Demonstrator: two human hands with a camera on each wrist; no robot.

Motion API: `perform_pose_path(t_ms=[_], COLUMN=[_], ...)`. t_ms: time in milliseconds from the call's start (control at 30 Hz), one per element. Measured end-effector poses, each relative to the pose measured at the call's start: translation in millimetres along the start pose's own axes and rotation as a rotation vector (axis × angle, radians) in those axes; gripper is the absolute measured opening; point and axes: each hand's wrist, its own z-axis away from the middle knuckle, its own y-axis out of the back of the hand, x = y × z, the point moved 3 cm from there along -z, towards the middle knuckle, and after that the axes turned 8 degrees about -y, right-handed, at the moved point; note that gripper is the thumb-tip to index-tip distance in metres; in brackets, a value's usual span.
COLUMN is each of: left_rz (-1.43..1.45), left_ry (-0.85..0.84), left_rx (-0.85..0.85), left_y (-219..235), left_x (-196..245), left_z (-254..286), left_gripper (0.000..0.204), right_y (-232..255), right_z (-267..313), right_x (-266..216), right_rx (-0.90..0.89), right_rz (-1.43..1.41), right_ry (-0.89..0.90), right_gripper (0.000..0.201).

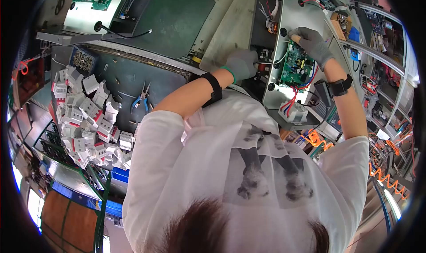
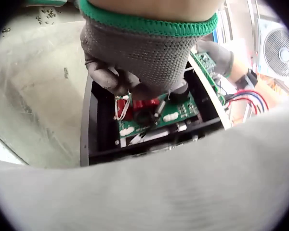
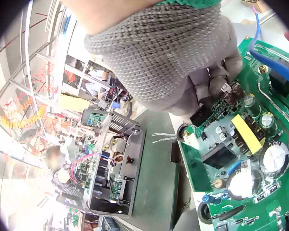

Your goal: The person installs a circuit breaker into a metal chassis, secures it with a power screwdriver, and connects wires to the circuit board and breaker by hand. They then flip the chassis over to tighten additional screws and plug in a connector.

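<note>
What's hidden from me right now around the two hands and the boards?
- Left hand fingertips: left wrist view, the glove's back covers them; a grip on the white wires can't be confirmed.
- Right hand fingertips: right wrist view, curled against the green board; whatever they pinch is hidden.
- Lower enclosure: left wrist view, blocked by blurred shirt.
- Board markings: too small in every view.

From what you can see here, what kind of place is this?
Probably an electronics assembly workshop: gloved hands work on a green circuit board in a grey metal chassis, beside a pile of white plastic connector blocks and blue-handled pliers.
</note>
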Motion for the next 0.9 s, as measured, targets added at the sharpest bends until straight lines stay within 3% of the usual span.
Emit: perform_pose_path(t_ms=[67, 133, 267, 333, 400, 433, 500, 633, 733, 867, 900], left_rz=[-0.083, -0.097, -0.081, -0.002, 0.145, 0.290, 0.260, 0.206, 0.207, 0.230, 0.238], left_ry=[0.017, 0.138, 0.100, 0.123, 0.076, 0.025, 0.004, -0.118, -0.197, -0.205, -0.177], left_rx=[0.013, 0.035, 0.089, 0.255, 0.175, 0.092, 0.073, 0.093, 0.037, 0.044, 0.069], left_y=[-6.5, -21.8, -20.2, -12.9, -5.8, -5.4, -9.0, -20.5, -14.5, -3.7, -0.2], left_x=[-5.0, -27.5, -33.9, -33.8, -39.4, -39.8, -35.9, -21.9, -17.6, -3.8, 1.6], left_z=[-2.1, -18.6, -36.1, -41.8, -36.7, -35.2, -32.3, -36.1, -35.4, -25.4, -20.4], left_gripper=[0.022, 0.024, 0.025, 0.025, 0.025, 0.024, 0.023, 0.021, 0.022, 0.023, 0.022], right_y=[0.3, -0.3, -4.5, -5.5, 1.9, 3.7, 11.8, 5.4, 1.1, 4.5, 4.4], right_z=[-1.4, -2.1, -0.8, 4.9, 13.4, 12.4, 14.3, 38.0, 58.9, 54.0, 51.5], right_x=[-0.9, 0.9, 4.1, 1.4, -1.7, 3.4, 14.5, 5.3, -27.2, -15.9, -12.1], right_rx=[-0.020, -0.038, -0.017, 0.019, 0.210, 0.210, 0.440, 0.500, 0.633, 0.635, 0.597], right_rz=[-0.032, -0.064, -0.205, -0.314, -0.135, -0.134, -0.062, -0.188, 0.163, 0.032, -0.030], right_ry=[-0.021, -0.043, -0.052, -0.054, -0.040, -0.040, -0.040, 0.033, 0.311, 0.243, 0.145], right_gripper=[0.025, 0.025, 0.023, 0.022, 0.021, 0.021, 0.021, 0.022, 0.024, 0.022, 0.021])
